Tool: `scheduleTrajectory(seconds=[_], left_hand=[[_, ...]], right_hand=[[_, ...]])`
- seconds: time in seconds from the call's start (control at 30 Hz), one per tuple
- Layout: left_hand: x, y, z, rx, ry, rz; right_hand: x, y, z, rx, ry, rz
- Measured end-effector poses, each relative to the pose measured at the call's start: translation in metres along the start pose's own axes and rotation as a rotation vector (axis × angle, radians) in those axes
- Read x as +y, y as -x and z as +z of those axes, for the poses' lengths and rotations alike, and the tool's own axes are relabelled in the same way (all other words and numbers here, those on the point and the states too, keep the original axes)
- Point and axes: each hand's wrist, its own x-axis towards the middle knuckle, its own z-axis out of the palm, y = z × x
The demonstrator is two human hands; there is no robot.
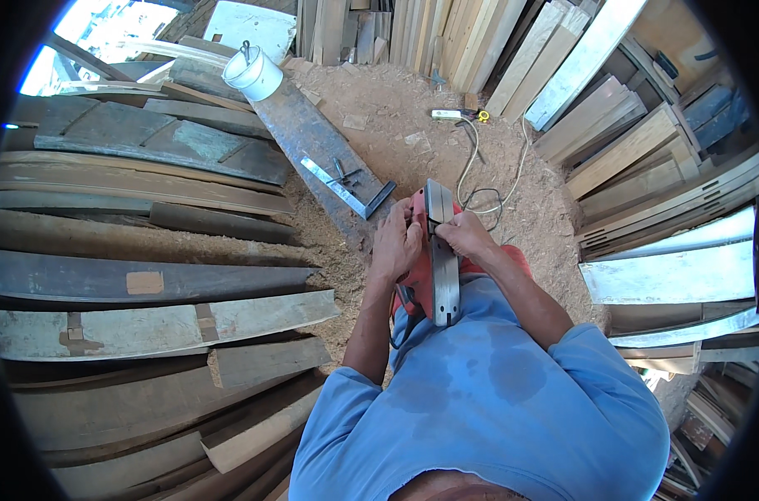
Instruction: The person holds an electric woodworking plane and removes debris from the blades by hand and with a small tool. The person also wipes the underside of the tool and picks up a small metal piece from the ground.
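Note:
A red electric hand planer (444, 288) is held over my lap with its long metal sole facing up and to the side. My left hand (395, 244) wraps around the red body on the left, near the far end. On the right, my right hand (469, 235) has its fingers bent and pressed at the dark gap across the sole. Whether those fingertips pinch some small part cannot be made out. Just beyond, a metal square (331, 185) lies on a worn board (308, 138), with a small dark tool (342, 174) beside it.
A white bucket (254, 79) stands on the board's far end. A white power strip (446, 113), a yellow tape measure (484, 116) and a pale cable (525, 159) lie on the sawdust-covered floor (396, 150). Planks (162, 280) are stacked left; more boards (630, 117) lean right.

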Motion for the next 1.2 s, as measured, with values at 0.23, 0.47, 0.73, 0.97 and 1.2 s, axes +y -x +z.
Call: scheduleTrajectory(seconds=[0.23, 0.47, 0.73, 0.97, 1.2], left_hand=[[0.003, 0.008, -0.004, 0.197, -0.128, 0.144], [0.011, 0.016, -0.012, 0.109, 0.194, 0.24], [-0.008, 0.017, -0.001, 0.149, 0.53, 0.22], [0.001, 0.015, 0.002, 0.056, 0.716, 0.164], [-0.011, 0.008, -0.003, -0.038, 0.494, 0.198]], right_hand=[[-0.003, 0.008, -0.004, -0.055, -0.039, 0.018], [-0.046, 0.042, 0.014, 0.183, 0.246, -0.488], [-0.015, 0.036, 0.006, 0.069, -0.192, -0.408], [-0.028, 0.032, -0.006, -0.106, -0.596, -0.389], [-0.069, 0.054, -0.068, 0.162, -0.434, -0.635]])
